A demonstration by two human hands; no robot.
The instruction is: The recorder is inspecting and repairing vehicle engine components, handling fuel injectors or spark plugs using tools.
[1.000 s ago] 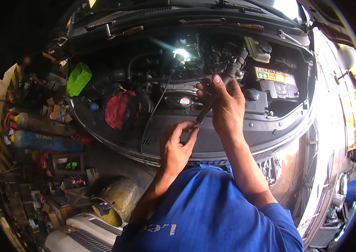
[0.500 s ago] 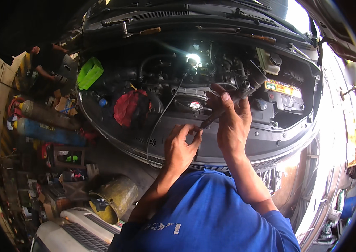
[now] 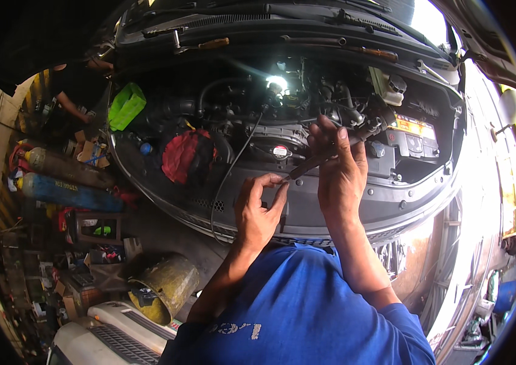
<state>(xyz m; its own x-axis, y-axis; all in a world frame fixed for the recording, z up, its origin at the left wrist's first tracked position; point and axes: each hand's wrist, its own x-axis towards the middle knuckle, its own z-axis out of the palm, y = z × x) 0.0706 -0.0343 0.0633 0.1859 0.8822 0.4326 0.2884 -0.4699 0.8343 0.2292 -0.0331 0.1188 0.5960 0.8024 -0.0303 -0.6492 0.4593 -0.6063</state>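
My right hand (image 3: 343, 182) holds a long dark cylindrical car part (image 3: 373, 125) on a diagonal, its wider top end up to the right beside the battery (image 3: 413, 140). My left hand (image 3: 255, 216) pinches the part's narrow lower tip between thumb and forefinger, over the black front panel (image 3: 354, 197) of the open engine bay. Behind my hands are the engine (image 3: 227, 106), a bright light (image 3: 277, 82) and a thin cable (image 3: 230, 170) running down over the front edge. A red-and-black cloth (image 3: 182, 155) lies left of the cable.
A green plastic container (image 3: 127, 106) is at the bay's left; wrenches and tools (image 3: 309, 41) lie along its rear edge. Another person (image 3: 72, 97) is at the upper left. Gas cylinders (image 3: 69, 194), a yellow bucket (image 3: 166, 286) and piled clutter (image 3: 87, 274) fill the lower left.
The held part tilts slightly further right at its top, and both hands appear a little farther right as the view shifts. The other person's arm has moved.
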